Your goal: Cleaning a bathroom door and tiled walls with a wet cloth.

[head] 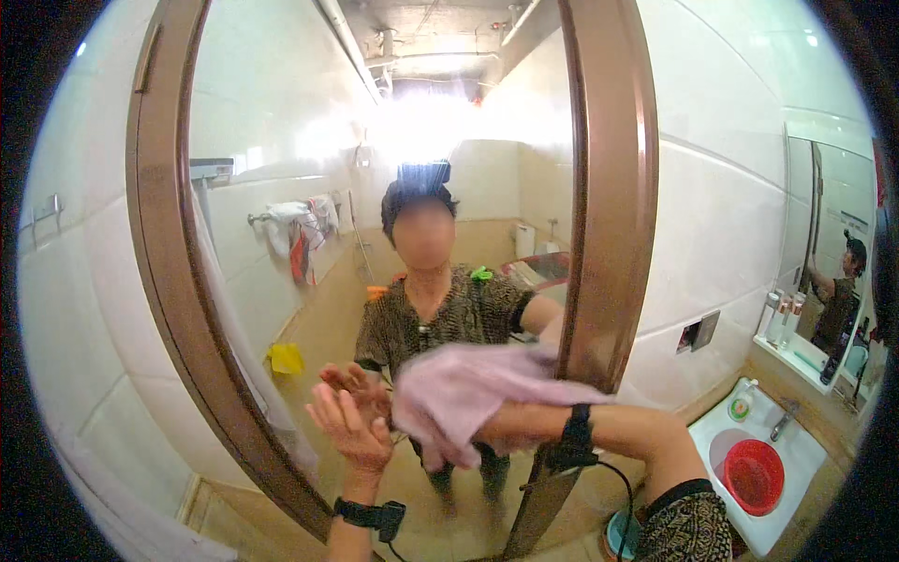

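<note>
A large glass pane (323,309) in a brown frame stands before me and reflects my own figure. My right hand (484,421) is mostly hidden by a pale pink cloth (470,386), blurred, which it holds near the pane's right side. Left of the cloth my left hand (355,425) is raised at the glass, fingers apart and holding nothing; its reflection shows just behind it. Whether its fingertips touch the glass I cannot tell. Both wrists wear black straps with cables.
At right, a white washbasin (793,471) holds a red plastic basin (753,478) and a pump bottle (741,404) near the faucet (783,419). A mirror (836,211) and a shelf with bottles (779,319) are above. A teal container (623,534) stands low beside my right arm.
</note>
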`<move>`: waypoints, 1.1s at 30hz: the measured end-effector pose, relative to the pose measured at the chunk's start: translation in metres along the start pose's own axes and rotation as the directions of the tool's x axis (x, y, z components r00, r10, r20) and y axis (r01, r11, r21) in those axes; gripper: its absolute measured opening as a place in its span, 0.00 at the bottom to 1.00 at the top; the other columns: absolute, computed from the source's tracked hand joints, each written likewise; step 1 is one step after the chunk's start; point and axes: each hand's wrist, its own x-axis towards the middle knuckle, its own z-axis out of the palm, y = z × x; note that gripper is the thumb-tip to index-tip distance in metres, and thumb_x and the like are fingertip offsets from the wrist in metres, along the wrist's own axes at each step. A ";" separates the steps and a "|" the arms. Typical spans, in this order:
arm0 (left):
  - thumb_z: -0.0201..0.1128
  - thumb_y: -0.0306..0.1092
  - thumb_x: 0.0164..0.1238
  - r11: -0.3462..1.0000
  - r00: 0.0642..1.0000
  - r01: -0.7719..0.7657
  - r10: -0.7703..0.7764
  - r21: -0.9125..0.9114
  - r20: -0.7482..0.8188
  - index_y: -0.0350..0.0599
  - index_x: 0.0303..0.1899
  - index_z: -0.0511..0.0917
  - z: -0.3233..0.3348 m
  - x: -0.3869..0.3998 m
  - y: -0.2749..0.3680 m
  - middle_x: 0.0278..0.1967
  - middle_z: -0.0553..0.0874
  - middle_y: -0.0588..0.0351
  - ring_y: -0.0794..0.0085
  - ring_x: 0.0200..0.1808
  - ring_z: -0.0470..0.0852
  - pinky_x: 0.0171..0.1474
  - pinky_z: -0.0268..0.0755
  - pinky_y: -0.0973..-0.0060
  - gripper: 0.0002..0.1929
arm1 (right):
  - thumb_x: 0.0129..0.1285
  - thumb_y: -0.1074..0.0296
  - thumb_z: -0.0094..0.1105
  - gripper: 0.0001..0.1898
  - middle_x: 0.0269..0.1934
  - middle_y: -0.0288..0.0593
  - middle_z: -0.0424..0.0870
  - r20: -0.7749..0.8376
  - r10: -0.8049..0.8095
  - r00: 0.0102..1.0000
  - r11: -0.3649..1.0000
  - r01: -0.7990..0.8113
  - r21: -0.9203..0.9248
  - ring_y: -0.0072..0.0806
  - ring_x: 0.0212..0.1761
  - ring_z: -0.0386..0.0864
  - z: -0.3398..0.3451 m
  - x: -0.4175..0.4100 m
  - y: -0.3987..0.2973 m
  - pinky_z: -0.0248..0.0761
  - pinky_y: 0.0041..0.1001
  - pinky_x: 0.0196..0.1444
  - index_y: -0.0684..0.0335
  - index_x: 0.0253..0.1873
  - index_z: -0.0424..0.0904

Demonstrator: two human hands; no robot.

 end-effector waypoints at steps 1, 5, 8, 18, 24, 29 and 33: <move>0.37 0.47 0.72 0.999 1.000 0.012 -0.012 0.035 -0.002 0.36 0.64 0.54 -0.005 0.004 -0.008 0.65 0.57 0.34 0.43 0.67 0.54 0.66 0.42 0.44 0.28 | 0.59 0.62 0.52 0.26 0.62 0.47 0.66 0.053 -0.035 0.998 0.999 0.034 0.022 0.43 0.60 0.67 0.011 -0.004 -0.004 0.59 0.36 0.64 0.55 0.64 0.65; 0.37 0.46 0.72 0.977 0.995 0.054 -0.070 0.207 0.073 0.33 0.63 0.54 -0.024 0.002 -0.046 0.65 0.57 0.33 0.43 0.68 0.54 0.67 0.43 0.46 0.28 | 0.58 0.54 0.52 0.26 0.61 0.48 0.68 0.148 -0.046 0.988 0.999 0.045 0.011 0.43 0.59 0.69 0.011 -0.009 -0.007 0.60 0.37 0.64 0.53 0.62 0.68; 0.38 0.47 0.71 0.974 0.996 0.067 -0.077 0.214 0.039 0.32 0.63 0.55 -0.022 -0.008 -0.071 0.65 0.57 0.34 0.44 0.68 0.54 0.67 0.43 0.46 0.28 | 0.58 0.48 0.51 0.27 0.60 0.48 0.69 0.061 0.066 0.996 0.993 -0.059 -0.101 0.44 0.58 0.70 -0.038 0.000 0.015 0.60 0.38 0.63 0.52 0.60 0.71; 0.39 0.47 0.69 0.984 0.994 0.112 -0.110 0.137 -0.020 0.33 0.61 0.60 -0.023 -0.012 -0.075 0.64 0.60 0.34 0.43 0.66 0.58 0.65 0.45 0.45 0.28 | 0.54 0.54 0.52 0.25 0.49 0.62 0.75 -0.665 0.361 0.654 0.385 -0.754 -0.533 0.43 0.55 0.72 -0.245 0.108 0.000 0.65 0.33 0.56 0.71 0.50 0.73; 0.47 0.39 0.66 0.981 0.981 0.191 -0.192 0.021 0.008 0.34 0.63 0.59 -0.029 -0.023 -0.086 0.64 0.60 0.35 0.42 0.66 0.57 0.66 0.45 0.45 0.27 | 0.57 0.63 0.55 0.21 0.44 0.43 0.79 -0.172 0.162 0.972 0.948 -0.201 -0.245 0.36 0.51 0.73 -0.078 0.157 -0.042 0.65 0.32 0.56 0.59 0.56 0.71; 0.54 0.39 0.65 0.984 0.984 0.142 -0.152 -0.107 -0.090 0.34 0.62 0.62 -0.027 -0.025 -0.083 0.63 0.63 0.38 0.47 0.66 0.60 0.67 0.48 0.51 0.27 | 0.56 0.59 0.55 0.16 0.45 0.47 0.78 -0.110 -0.190 0.976 0.980 0.182 -0.077 0.38 0.49 0.73 -0.003 0.133 -0.063 0.66 0.34 0.54 0.59 0.48 0.75; 0.57 0.34 0.63 0.993 0.995 0.096 -0.094 -0.062 0.036 0.34 0.62 0.61 -0.050 -0.033 -0.097 0.62 0.64 0.36 0.44 0.64 0.62 0.65 0.54 0.54 0.27 | 0.59 0.59 0.52 0.18 0.49 0.50 0.77 -0.221 -0.178 0.959 0.979 0.150 -0.135 0.39 0.54 0.71 -0.056 0.127 -0.095 0.63 0.33 0.58 0.60 0.52 0.73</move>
